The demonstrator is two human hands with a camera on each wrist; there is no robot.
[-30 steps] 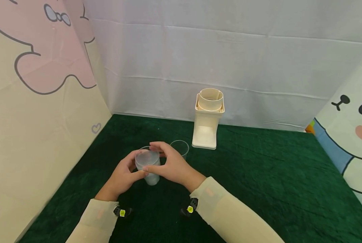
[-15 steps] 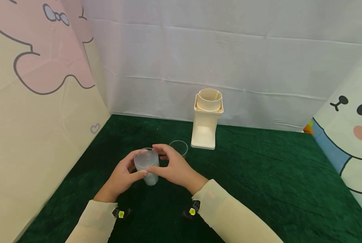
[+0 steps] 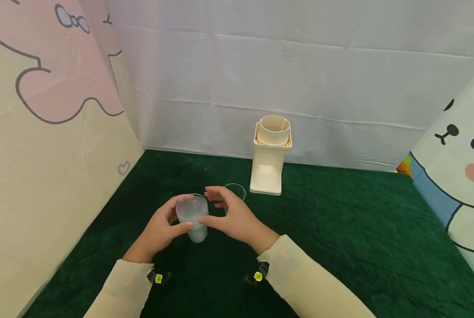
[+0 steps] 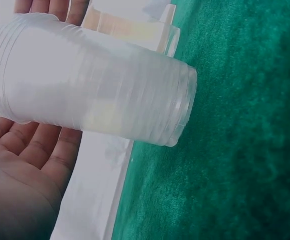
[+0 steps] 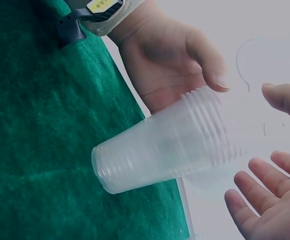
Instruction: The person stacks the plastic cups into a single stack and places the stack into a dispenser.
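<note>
A stack of several clear plastic cups (image 3: 193, 212) stands upright in front of me. My left hand (image 3: 159, 232) grips it near the rims from the left side. Stacked rims show plainly on the cups (image 5: 159, 140) in the right wrist view. My right hand (image 3: 240, 221) is at the right of the stack, its fingers spread and apart from the cups; in the right wrist view the right hand (image 5: 274, 185) has nothing between thumb and fingers. Behind it a single clear cup (image 3: 237, 192) stands on the green cloth, partly hidden by the right hand.
A cream stand with a round tube on top (image 3: 269, 154) is at the back, near the white curtain (image 3: 300, 79). Dark green cloth (image 3: 340, 229) covers the table. A cartoon-printed sheet (image 3: 73, 185) hangs at the left, another (image 3: 471, 194) at the right.
My right hand has drawn away from the cup stack to the right, overlapping more of the single cup. The left hand keeps its grip on the stack in nearly the same place.
</note>
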